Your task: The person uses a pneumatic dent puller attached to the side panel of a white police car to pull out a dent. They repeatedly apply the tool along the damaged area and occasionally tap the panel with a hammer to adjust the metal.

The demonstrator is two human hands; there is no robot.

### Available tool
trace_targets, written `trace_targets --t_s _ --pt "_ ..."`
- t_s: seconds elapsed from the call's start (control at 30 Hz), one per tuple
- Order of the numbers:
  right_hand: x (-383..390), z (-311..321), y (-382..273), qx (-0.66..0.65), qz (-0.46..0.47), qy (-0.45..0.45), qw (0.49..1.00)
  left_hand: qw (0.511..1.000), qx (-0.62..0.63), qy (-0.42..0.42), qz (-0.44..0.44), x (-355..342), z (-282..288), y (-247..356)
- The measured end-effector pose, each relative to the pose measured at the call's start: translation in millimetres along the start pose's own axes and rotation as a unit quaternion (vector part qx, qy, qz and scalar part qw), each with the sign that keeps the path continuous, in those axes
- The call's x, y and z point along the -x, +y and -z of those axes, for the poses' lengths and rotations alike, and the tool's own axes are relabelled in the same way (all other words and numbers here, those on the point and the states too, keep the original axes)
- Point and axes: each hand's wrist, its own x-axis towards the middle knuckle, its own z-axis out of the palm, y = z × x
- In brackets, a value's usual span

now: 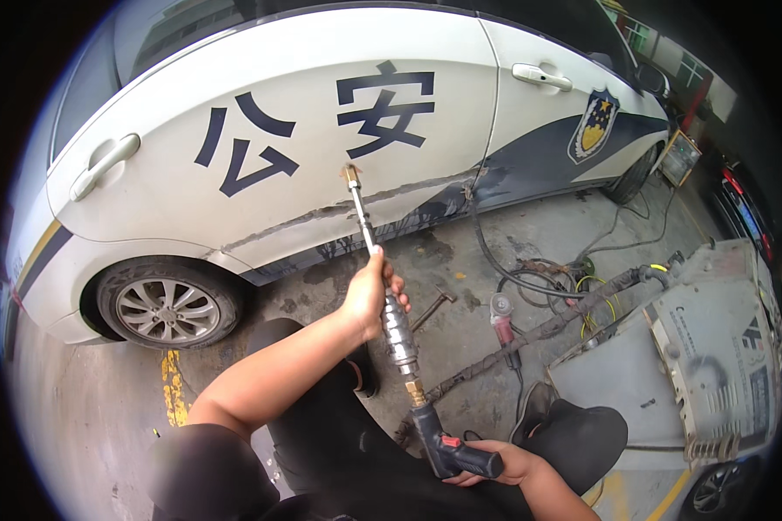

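A slide-hammer dent puller slants up from my lap to the white car door. Its brass tip is at the door's skin, over a small bare rusty patch; whether it touches, I cannot tell. My left hand is closed round the shaft, just above the ribbed silver sliding weight. At the near end, my right hand grips the black pistol handle with its red trigger. Below the tip, a long creased grey scrape crosses the lower door, with dark drips beneath it.
A hammer and a red-bodied angle grinder lie on the concrete between my legs and the car. Coiled cables and a cloth-wrapped bar run toward a grey-white machine on the right. The car's rear wheel stands at left.
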Motion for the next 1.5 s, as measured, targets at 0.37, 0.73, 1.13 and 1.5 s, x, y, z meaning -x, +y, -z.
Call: trace_targets --t_s 0.37,0.73,1.13,1.5 --pt "-6 29 -45 -0.159 -0.124 -0.056 0.978 0.993 -0.028 0.061 0.094 -83 -16 -50" --pt "-33 14 -53 0.075 0.003 0.099 0.992 0.985 -0.076 0.093 0.122 -105 -2 -50" --pt "-71 17 -13 -0.050 0.128 0.044 0.990 0.987 -0.063 0.083 0.123 -105 5 -45" --pt "-72 18 -5 -0.032 0.134 0.072 0.988 0.988 -0.057 0.081 0.119 -106 6 -47"
